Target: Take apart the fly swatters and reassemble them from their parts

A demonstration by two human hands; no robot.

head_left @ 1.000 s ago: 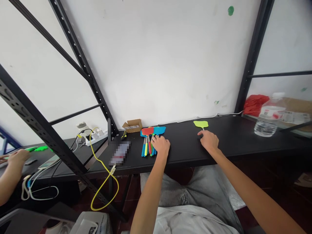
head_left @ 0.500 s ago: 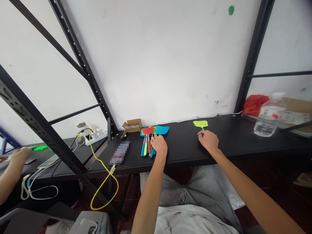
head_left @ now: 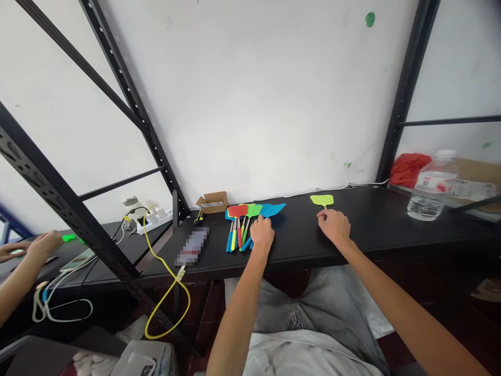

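Several fly swatters with coloured heads and handles lie in a fanned pile on the black table; a red fly swatter (head_left: 237,210) is on top and a green fly swatter (head_left: 254,210) beside it. My left hand (head_left: 262,233) is closed on a blue fly swatter (head_left: 273,210) at the pile's right side, its head angled to the right. Further right, my right hand (head_left: 335,224) is closed around the handle of a yellow-green fly swatter (head_left: 322,200). That head lies flat towards the wall, while most of its handle is hidden under my fingers.
Left of the pile are a small open cardboard box (head_left: 213,202), a utility knife (head_left: 199,216) and a blurred-out phone (head_left: 193,245) with a yellow cable (head_left: 164,262). A water bottle (head_left: 431,188) stands at right. A co-worker's hands (head_left: 43,245) are at far left, beyond the black rack post (head_left: 70,198).
My left hand has moved slightly right, drawing the blue fly swatter's head away from the pile and uncovering the green one. My right hand stays put. The co-worker's hands have shifted.
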